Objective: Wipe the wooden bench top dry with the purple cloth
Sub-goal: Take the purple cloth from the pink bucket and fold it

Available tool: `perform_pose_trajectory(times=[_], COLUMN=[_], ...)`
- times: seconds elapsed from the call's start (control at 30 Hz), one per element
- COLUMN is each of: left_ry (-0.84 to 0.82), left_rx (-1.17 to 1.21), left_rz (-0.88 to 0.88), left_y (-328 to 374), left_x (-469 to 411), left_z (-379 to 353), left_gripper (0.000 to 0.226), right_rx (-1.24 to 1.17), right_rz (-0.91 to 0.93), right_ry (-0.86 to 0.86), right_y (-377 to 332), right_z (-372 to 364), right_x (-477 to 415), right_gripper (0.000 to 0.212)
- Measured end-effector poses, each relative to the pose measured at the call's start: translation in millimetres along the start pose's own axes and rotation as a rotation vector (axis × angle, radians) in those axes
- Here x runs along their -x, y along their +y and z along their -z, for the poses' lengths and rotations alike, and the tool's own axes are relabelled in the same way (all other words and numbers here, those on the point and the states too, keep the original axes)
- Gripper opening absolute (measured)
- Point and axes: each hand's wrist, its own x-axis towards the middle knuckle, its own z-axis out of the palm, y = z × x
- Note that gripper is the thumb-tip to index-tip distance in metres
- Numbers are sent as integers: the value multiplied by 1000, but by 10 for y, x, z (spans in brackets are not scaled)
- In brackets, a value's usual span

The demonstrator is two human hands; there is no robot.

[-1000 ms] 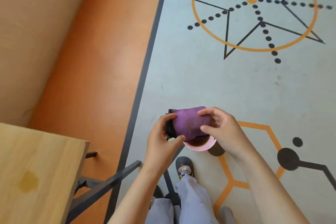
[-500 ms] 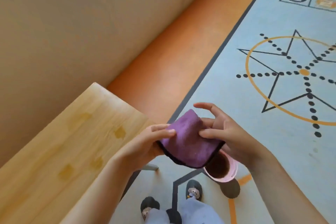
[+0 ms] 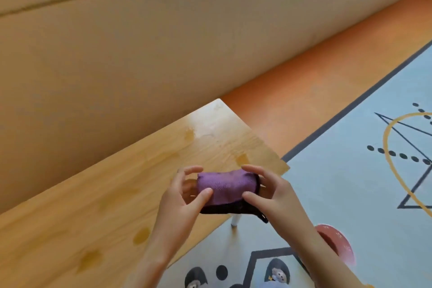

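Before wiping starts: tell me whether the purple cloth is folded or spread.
Folded: the purple cloth is a thick bundle between both hands.

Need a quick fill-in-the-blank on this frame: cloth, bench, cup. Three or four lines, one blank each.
1. The folded purple cloth is held by ____ hands, the left hand and the right hand.
2. The cloth is held above the wooden ____ top.
3. Darker ____ patches, like the wet patch, show on the wood.
4. The pink cup stands on the ____, below the right forearm.

Missing words: both; bench; wet; floor
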Motion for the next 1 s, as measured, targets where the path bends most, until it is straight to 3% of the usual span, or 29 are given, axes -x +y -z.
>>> perform_pose_trajectory(times=[0.17, 0.33, 0.43, 0.53, 0.67, 0.87, 1.0], left_ry=[88, 193, 124, 80, 214, 546, 588], left_rx=[-254, -450, -241, 170, 180, -221, -142], left_rz=[-36, -68, 79, 267, 316, 243, 140], left_y=[-237, -373, -449, -569, -675, -731, -671], left_x=[154, 236, 207, 181, 195, 180, 156], left_z=[827, 1375, 1611, 1688, 1657, 1524, 1344], left_gripper=[40, 21, 7, 26, 23, 26, 12], right_rx=[332, 554, 413, 62, 35, 431, 525], right_rz=[128, 287, 141, -127, -188, 67, 245], right_ry=[31, 5, -149, -292, -324, -189, -116], right_y=[-78, -123, -142, -206, -164, -30, -7], right_z=[-882, -1419, -1578, -1766, -2021, -2262, -2373], right_x=[-84, -206, -321, -399, -486, -590, -592], right_gripper=[46, 10, 11, 11, 22, 29, 26])
